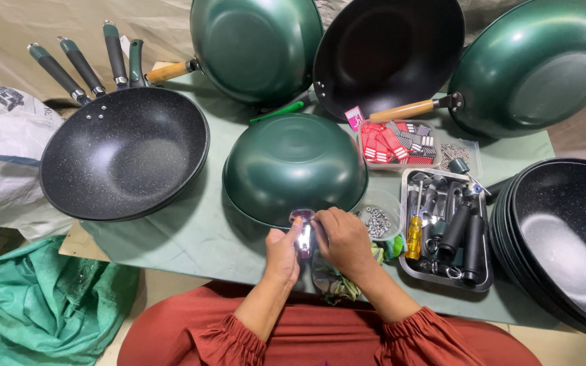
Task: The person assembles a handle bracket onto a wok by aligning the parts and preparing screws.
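An upside-down green wok lies on the table right in front of me. At its near rim sits a small dark-red and shiny metal handle fitting. My left hand pinches this fitting from the left, and my right hand grips it from the right. Both hands meet over the fitting at the wok's edge. What lies under my palms is hidden.
A stack of black woks with handles lies at left, more woks stand behind, another stack at right. A metal tray holds black handles and a yellow screwdriver. A small cup of screws and a box of tags are near.
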